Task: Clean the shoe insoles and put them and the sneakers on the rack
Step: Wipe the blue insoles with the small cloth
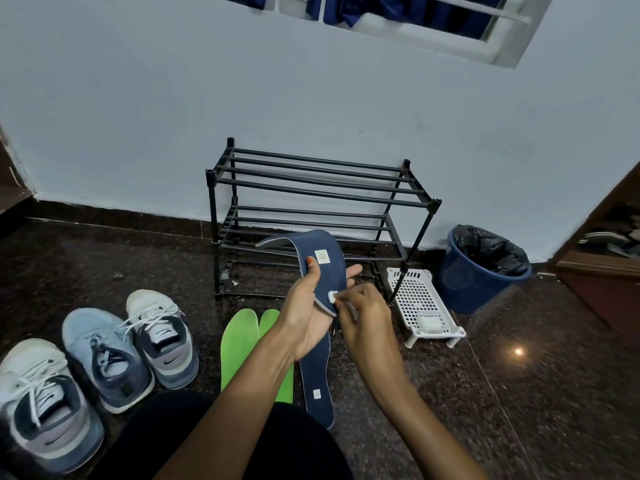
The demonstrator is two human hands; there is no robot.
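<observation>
seated on the floor, a person faces the bare rack at 12 o'clock, with a lined bin at 3 and four sneakers at 8. a white basket sits just right of the rack. two green insoles and a second navy insole lie on the floor at 6.

the left hand clamps a navy insole, thumb on top, with the toe drooping toward the rack. the right hand pinches a white scrap against its edge.

the bent insole could spring out of the grip. loosened dirt may drop on the insoles below.

whether the scrap is a wipe or a sticker is unclear, and so is the pale item in the basket. the left hand hides part of the floor insole. the nearest sneaker is cut off at 7.
</observation>
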